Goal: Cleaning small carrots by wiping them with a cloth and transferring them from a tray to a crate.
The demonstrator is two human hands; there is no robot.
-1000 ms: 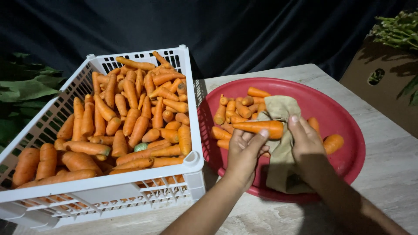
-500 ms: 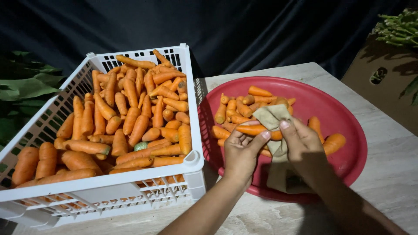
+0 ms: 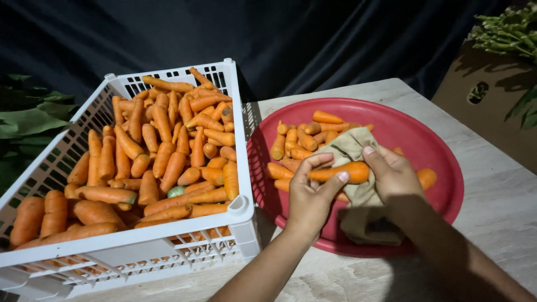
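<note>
Right of centre in the frame, the left hand (image 3: 309, 196) pinches one end of a carrot (image 3: 340, 171) between thumb and fingers, while the right hand (image 3: 394, 174) closes around the other end through a tan cloth (image 3: 351, 146). Both are over a red round tray (image 3: 430, 140) holding more carrots (image 3: 296, 140). A white crate (image 3: 238, 112) heaped with carrots fills the left side.

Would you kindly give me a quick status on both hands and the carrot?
Left hand grips carrot over red tray. Right hand presses beige cloth around it. Loose carrots lie on tray behind; white crate sits left.
</note>
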